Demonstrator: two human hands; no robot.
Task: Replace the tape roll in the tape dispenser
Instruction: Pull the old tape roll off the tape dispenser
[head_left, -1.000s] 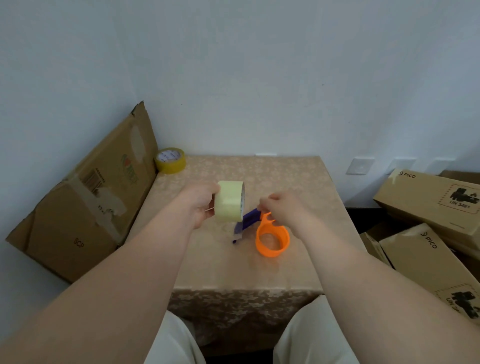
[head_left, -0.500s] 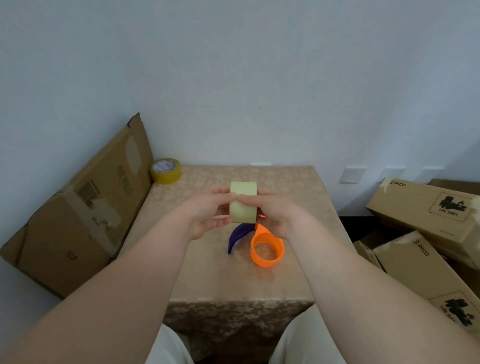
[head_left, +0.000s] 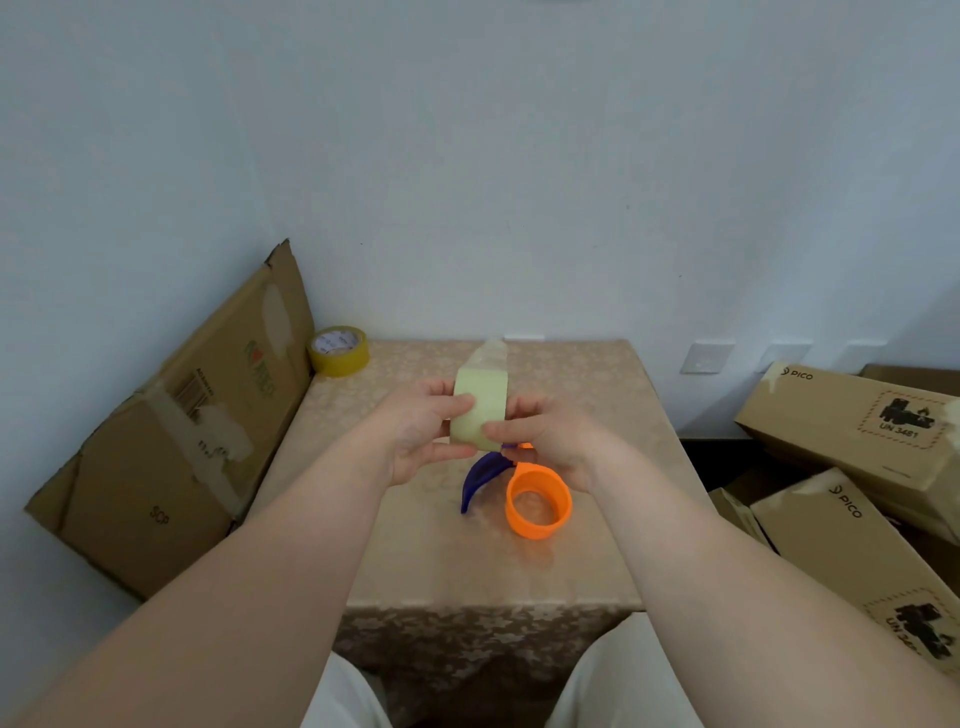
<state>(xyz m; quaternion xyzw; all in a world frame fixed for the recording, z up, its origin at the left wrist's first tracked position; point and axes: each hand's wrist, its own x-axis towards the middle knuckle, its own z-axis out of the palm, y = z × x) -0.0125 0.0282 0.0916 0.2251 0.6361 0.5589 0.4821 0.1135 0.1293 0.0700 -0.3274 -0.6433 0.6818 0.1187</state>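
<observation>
Held above the table (head_left: 571, 561), a pale tape roll (head_left: 480, 410) is gripped on its left side by the left hand (head_left: 421, 436) and on its right by the right hand (head_left: 545, 441). Just below, an orange-and-purple tape dispenser (head_left: 535, 501) is seen resting on the tabletop.

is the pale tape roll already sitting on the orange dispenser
No, the pale tape roll is held up between both hands, above the orange dispenser, whose ring is empty on the table.

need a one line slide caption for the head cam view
Both hands, left hand and right hand, hold a pale tape roll above the orange dispenser on the table.
</observation>
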